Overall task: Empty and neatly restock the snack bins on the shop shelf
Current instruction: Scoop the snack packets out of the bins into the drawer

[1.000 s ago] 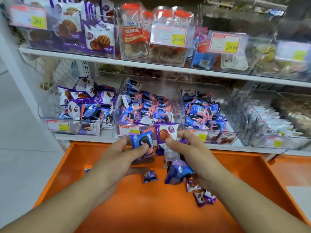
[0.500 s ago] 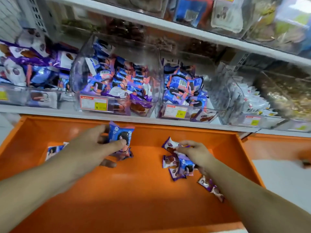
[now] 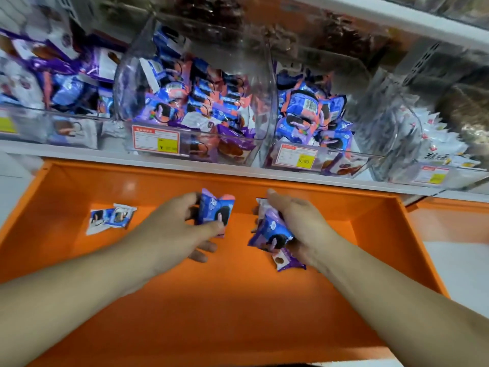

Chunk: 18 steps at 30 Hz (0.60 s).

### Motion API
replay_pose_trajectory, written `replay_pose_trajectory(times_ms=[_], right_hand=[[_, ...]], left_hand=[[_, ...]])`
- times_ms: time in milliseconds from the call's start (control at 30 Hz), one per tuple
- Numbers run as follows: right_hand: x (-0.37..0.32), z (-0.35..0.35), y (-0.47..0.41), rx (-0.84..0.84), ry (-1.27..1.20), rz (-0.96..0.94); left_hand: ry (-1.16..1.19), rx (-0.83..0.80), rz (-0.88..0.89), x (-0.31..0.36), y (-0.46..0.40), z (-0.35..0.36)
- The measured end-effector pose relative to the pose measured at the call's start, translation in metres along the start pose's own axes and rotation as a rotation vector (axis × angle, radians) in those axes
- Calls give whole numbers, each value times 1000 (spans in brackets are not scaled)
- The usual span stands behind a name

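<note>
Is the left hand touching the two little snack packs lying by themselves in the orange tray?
Apart. The head view shows bare orange tray between the left hand and the two packs.

Bright, even light falls from overhead, and colours read saturated. A pale sheen sits on the back wall of the wide orange plastic tray [image 3: 127,185], while soft shadows pool on its floor beneath both forearms. The curved clear plastic snack bins [image 3: 267,83] carry whitish reflections that veil the packets inside. Motion blur smears most of the picture, heaviest along the upper shelf and the right edge, so price-label print is unreadable. Wide-angle distortion bows the white shelf edge [image 3: 238,170] and stretches the forearms at the lower corners.
</note>
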State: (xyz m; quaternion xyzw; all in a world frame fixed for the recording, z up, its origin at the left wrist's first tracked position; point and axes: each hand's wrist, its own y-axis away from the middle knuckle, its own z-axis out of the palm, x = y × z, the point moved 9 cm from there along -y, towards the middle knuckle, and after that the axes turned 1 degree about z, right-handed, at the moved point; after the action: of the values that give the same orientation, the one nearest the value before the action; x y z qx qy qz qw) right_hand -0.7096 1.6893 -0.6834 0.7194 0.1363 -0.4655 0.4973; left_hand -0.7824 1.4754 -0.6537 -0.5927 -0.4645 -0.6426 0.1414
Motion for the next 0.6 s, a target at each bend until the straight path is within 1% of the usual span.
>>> replay_pose_trajectory(times_ms=[100, 200, 267, 367, 467, 533, 600], right_hand=[[-12, 33, 19, 43, -70, -87], [-16, 52, 37, 77, -160, -101], [-13, 59, 45, 77, -198, -78], [-7, 70, 54, 10, -297, 2], [-6, 65, 57, 12, -374, 58], [-9, 56, 54, 2, -364, 48], [-11, 47, 47, -25, -302, 27]], left_hand=[[-53, 12, 55, 6, 14, 7], [-102, -17, 103, 15, 28, 14], [-92, -9, 137, 19, 33, 14], [-52, 47, 171, 27, 37, 3], [-76, 61, 161, 30, 38, -12], [-107, 83, 151, 31, 39, -25], [-113, 106, 149, 29, 38, -36]])
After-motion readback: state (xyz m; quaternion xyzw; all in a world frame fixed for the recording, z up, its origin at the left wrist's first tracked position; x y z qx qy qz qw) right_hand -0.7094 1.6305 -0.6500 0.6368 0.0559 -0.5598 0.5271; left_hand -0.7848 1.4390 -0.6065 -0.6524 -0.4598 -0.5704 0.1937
